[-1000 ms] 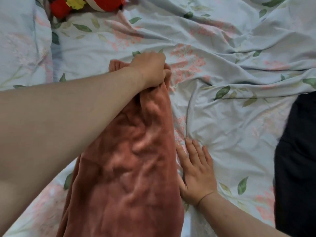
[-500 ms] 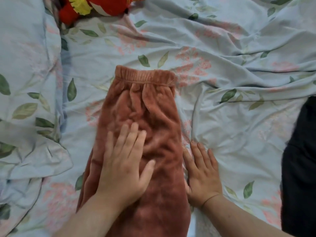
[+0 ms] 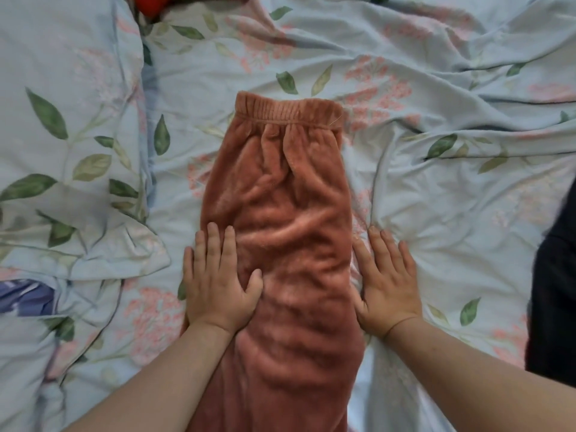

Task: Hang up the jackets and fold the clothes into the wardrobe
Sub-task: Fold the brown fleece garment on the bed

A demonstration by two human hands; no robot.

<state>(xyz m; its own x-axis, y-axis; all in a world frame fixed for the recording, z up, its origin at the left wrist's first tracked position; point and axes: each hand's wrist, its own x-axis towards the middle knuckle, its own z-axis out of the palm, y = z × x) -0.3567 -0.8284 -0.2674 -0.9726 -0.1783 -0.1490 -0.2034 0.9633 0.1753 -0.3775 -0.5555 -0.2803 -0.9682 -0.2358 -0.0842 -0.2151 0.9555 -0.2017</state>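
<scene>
Rust-orange fleece trousers (image 3: 286,194) lie lengthwise on the bed, folded leg on leg, with the elastic waistband at the far end. My left hand (image 3: 218,282) lies flat on the trousers' left edge, fingers apart, holding nothing. My right hand (image 3: 386,285) rests flat on the sheet against the trousers' right edge, fingers apart too. The trouser legs run out of the frame at the bottom between my forearms.
The bed carries a wrinkled pale blue sheet (image 3: 452,188) printed with leaves and pink flowers. A matching pillow (image 3: 68,135) lies at the left. A black garment (image 3: 554,291) sits at the right edge. A red and yellow soft toy (image 3: 152,4) peeks in at the top.
My left hand let go of the waistband, drew back down the trousers and slid from their middle to their left edge. The right hand stayed put beside the right edge.
</scene>
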